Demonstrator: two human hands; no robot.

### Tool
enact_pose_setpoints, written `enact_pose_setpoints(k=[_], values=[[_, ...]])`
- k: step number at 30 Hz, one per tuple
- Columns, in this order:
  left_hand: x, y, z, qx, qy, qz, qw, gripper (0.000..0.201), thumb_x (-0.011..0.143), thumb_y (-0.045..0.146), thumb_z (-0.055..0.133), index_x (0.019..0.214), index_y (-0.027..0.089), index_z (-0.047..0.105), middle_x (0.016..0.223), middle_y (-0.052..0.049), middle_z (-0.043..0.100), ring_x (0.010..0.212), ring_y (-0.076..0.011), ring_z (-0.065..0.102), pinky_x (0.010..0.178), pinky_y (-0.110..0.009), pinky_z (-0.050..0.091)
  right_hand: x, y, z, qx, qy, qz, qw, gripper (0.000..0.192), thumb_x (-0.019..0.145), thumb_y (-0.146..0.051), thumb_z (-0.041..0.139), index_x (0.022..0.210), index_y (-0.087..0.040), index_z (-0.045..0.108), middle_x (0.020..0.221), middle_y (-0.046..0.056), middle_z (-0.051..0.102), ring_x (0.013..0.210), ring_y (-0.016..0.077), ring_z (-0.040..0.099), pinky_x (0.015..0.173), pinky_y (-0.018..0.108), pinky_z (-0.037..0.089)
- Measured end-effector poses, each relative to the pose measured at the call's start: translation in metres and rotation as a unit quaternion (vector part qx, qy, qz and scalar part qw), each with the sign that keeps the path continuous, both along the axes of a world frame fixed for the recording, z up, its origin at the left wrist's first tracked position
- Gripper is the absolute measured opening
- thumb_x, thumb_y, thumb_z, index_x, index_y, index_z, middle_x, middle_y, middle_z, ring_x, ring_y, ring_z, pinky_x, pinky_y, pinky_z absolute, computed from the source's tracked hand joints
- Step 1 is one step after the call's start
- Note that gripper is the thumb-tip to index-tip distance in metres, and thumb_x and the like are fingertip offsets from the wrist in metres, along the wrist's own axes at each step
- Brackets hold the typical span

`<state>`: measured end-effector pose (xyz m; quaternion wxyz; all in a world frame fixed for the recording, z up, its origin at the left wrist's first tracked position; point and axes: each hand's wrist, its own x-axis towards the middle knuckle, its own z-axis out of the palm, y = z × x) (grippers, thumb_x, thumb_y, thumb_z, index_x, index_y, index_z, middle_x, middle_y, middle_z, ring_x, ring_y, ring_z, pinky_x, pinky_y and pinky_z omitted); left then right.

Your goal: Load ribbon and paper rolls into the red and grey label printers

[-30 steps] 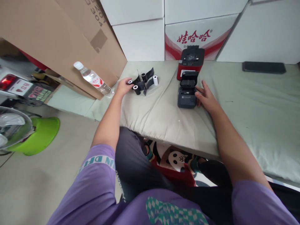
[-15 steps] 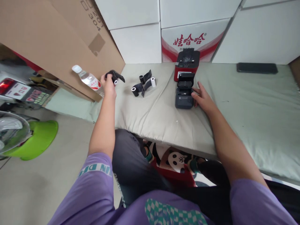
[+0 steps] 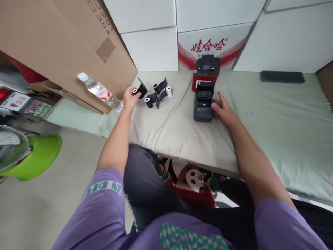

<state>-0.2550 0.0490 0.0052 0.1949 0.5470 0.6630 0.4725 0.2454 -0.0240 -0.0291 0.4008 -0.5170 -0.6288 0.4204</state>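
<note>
My left hand [image 3: 130, 99] pinches a black paper roll [image 3: 143, 91] with a white core, low over the cushion, its loose end curling up. Beside it, several similar rolls [image 3: 156, 99] lie with their strips partly unrolled. On the right stands a small dark label printer [image 3: 203, 113], its lid [image 3: 205, 86] tipped up. My right hand [image 3: 225, 108] rests at the printer's right side, fingers apart, the thumb touching its edge. Directly behind is a red and black printer [image 3: 207, 71] with a black strip sticking out of its top.
A clear plastic bottle [image 3: 100, 92] leans by the cardboard [image 3: 78, 48] at left. White boxes [image 3: 151, 50] line the back of the cushioned surface [image 3: 169, 132]. A black phone [image 3: 282, 77] lies far right. A green chair [image 3: 39, 156] stands on the floor at left.
My left hand has moved right and slightly down with the roll, from beside the bottle to near the other rolls. My right hand has stayed at the label printer.
</note>
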Motion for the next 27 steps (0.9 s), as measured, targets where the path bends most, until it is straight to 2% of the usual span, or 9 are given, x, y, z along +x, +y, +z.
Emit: enact_pose_setpoints(k=[5,11,14,18,20,23,25,27], values=[[0.007,0.000,-0.007,-0.004,-0.028,0.010,1.000,0.041,0.070,0.010,0.075,0.109,0.017,0.064,0.112,-0.009,0.076,0.108,-0.0205,0.072,0.104,-0.034,0.055,0.001,0.000,-0.001,0.003,-0.002,0.001,1.000,0.117,0.081,-0.075,0.068,0.175,-0.031,0.013,0.171,0.016,0.045,0.070,0.0176,0.067,0.048,0.033,0.054],[0.006,0.000,-0.007,-0.012,-0.020,0.025,0.999,0.037,0.071,0.009,0.074,0.106,0.016,0.064,0.107,-0.007,0.076,0.103,-0.0191,0.073,0.099,-0.032,0.058,0.000,0.000,-0.001,0.007,-0.002,-0.003,1.000,0.117,0.081,-0.075,0.067,0.175,-0.031,0.013,0.171,0.017,0.045,0.072,0.0187,0.069,0.049,0.034,0.056],[0.007,0.002,0.002,0.029,-0.009,0.050,0.998,0.037,0.077,0.013,0.075,0.111,0.016,0.063,0.110,-0.007,0.076,0.101,-0.0182,0.073,0.097,-0.031,0.058,0.000,-0.001,0.000,0.007,0.000,-0.003,1.000,0.116,0.082,-0.074,0.068,0.175,-0.032,0.014,0.170,0.016,0.046,0.073,0.0201,0.070,0.050,0.035,0.058],[0.022,-0.007,0.029,0.104,0.044,0.068,0.991,0.037,0.084,0.024,0.079,0.116,0.021,0.060,0.109,-0.007,0.075,0.103,-0.0216,0.073,0.097,-0.036,0.059,0.000,-0.002,0.000,0.005,0.003,-0.002,1.000,0.115,0.083,-0.074,0.069,0.175,-0.034,0.014,0.171,0.015,0.046,0.078,0.0220,0.073,0.052,0.037,0.062],[0.041,-0.019,0.045,0.140,0.076,0.041,0.986,0.037,0.088,0.029,0.078,0.119,0.023,0.059,0.115,-0.007,0.074,0.108,-0.0241,0.073,0.099,-0.038,0.060,0.000,-0.001,-0.001,0.004,0.005,-0.002,1.000,0.114,0.083,-0.074,0.069,0.175,-0.035,0.014,0.171,0.014,0.045,0.080,0.0228,0.074,0.054,0.038,0.063],[0.088,-0.038,0.061,0.188,0.112,-0.017,0.976,0.037,0.096,0.033,0.070,0.129,0.025,0.055,0.129,-0.009,0.070,0.120,-0.0260,0.070,0.105,-0.040,0.058,-0.001,-0.001,-0.001,0.003,0.006,-0.006,1.000,0.115,0.083,-0.074,0.070,0.175,-0.033,0.014,0.171,0.015,0.045,0.081,0.0231,0.074,0.053,0.037,0.062],[0.129,-0.048,0.064,0.200,0.143,-0.063,0.967,0.038,0.101,0.032,0.064,0.136,0.025,0.051,0.136,-0.011,0.066,0.128,-0.0265,0.066,0.110,-0.040,0.055,-0.002,0.001,-0.002,0.001,0.007,-0.008,1.000,0.116,0.083,-0.073,0.070,0.175,-0.032,0.014,0.171,0.016,0.044,0.079,0.0222,0.073,0.051,0.035,0.060],[0.170,-0.056,0.061,0.183,0.177,-0.109,0.961,0.043,0.102,0.028,0.061,0.143,0.026,0.046,0.135,-0.011,0.066,0.129,-0.0267,0.067,0.112,-0.041,0.053,-0.002,0.002,-0.002,-0.002,0.013,-0.007,1.000,0.117,0.082,-0.072,0.070,0.175,-0.030,0.013,0.171,0.017,0.045,0.076,0.0208,0.072,0.048,0.034,0.057]])
